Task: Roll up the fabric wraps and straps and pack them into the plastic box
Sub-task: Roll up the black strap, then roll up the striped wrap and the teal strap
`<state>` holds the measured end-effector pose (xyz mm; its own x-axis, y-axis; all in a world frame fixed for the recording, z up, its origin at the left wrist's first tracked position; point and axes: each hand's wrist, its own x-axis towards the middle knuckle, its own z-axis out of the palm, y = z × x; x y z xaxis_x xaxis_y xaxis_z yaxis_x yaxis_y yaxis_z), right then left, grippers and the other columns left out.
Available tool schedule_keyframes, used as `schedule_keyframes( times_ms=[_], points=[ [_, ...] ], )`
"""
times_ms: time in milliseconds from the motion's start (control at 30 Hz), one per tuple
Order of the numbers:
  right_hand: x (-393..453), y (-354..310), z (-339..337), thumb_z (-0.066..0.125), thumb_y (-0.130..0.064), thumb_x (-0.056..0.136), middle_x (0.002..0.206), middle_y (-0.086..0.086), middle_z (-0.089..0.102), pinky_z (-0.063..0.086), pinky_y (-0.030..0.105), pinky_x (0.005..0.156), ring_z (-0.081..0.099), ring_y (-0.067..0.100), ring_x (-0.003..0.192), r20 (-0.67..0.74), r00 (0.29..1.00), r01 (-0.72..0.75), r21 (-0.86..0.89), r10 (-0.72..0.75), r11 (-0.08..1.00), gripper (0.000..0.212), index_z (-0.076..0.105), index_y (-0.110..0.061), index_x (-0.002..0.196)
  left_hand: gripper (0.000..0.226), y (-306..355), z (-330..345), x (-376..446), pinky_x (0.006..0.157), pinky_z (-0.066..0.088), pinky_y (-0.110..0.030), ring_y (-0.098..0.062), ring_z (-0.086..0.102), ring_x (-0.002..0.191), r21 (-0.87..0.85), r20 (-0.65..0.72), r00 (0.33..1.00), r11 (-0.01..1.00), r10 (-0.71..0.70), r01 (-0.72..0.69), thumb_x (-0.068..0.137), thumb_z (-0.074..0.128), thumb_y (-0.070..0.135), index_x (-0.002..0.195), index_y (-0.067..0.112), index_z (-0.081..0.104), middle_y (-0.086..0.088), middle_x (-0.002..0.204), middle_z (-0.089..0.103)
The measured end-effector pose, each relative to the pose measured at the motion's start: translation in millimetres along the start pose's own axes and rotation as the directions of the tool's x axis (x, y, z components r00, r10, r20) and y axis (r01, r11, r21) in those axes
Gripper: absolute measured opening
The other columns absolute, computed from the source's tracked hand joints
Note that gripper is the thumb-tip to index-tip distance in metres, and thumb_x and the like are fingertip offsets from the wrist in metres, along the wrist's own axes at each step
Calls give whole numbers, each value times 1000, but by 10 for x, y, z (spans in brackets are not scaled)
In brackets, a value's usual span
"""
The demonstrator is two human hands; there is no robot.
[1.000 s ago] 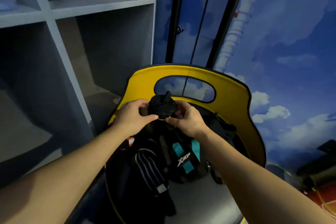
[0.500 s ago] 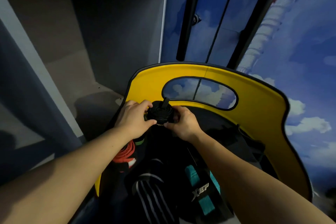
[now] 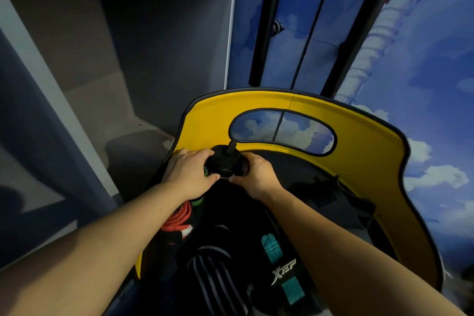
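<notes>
A rolled black strap [image 3: 225,160] with a loose end sticking up is held between both hands above a yellow chair. My left hand [image 3: 188,172] grips its left side and my right hand [image 3: 254,174] grips its right side, fingers curled round the roll. Under my arms lie more wraps on the seat: a red strap [image 3: 179,218], a black wrap with grey stripes [image 3: 215,274], and a black wrap with teal patches [image 3: 282,272] and white lettering. No plastic box is in view.
The yellow chair back [image 3: 359,161] with an oval cut-out curves behind the hands. A grey shelving unit [image 3: 77,84] with open compartments stands at the left. A blue wall painted with clouds [image 3: 423,84] and black vertical bars rise behind.
The view has tilted down and drawn closer. Both hands stay on the black roll, which looks more tightly wound and sits slightly lower over the seat.
</notes>
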<state>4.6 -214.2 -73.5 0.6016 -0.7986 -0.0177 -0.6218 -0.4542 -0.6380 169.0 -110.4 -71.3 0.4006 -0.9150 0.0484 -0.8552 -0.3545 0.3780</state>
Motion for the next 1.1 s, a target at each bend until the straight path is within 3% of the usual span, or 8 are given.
schedule_keyframes(
  times_ms=[200, 767, 933, 1100],
  points=[
    [-61, -42, -33, 88, -33, 73, 121, 4, 63, 50, 35, 95, 60, 23, 113, 14, 1000, -12, -32, 13, 999, 68, 58, -19, 132, 64, -1, -60, -71, 103, 43, -41, -27, 44, 130, -69, -14, 1000, 998, -9, 8, 88, 69, 52, 144, 27, 49, 1, 136, 59],
    [-655, -202, -382, 73, -39, 89, 143, 8, 52, 41, 35, 109, 48, 26, 132, -16, 1000, 4, -103, -6, 995, 74, 41, -14, 150, 51, 280, -343, -490, 107, 40, -37, -21, 42, 132, -76, -93, 991, 992, 91, -99, 92, 67, 42, 138, 23, 54, 5, 138, 55],
    [-982, -301, -580, 72, -39, 89, 135, 7, 59, 45, 33, 102, 54, 24, 125, -91, 996, 12, -75, -19, 997, 65, 48, -15, 145, 44, 530, -458, -810, 105, 42, -36, -21, 45, 128, -106, -91, 992, 990, 83, -93, 93, 66, 39, 133, 24, 57, 6, 134, 58],
    [-1491, -388, -726, 71, -37, 89, 112, 1, 68, 52, 33, 92, 63, 18, 104, -162, 986, 22, -30, -26, 999, 50, 59, -16, 132, 37, 815, -526, -1243, 94, 47, -35, -18, 55, 113, -178, -101, 992, 979, 78, -95, 91, 68, 37, 125, 25, 62, 8, 114, 63]
  ],
)
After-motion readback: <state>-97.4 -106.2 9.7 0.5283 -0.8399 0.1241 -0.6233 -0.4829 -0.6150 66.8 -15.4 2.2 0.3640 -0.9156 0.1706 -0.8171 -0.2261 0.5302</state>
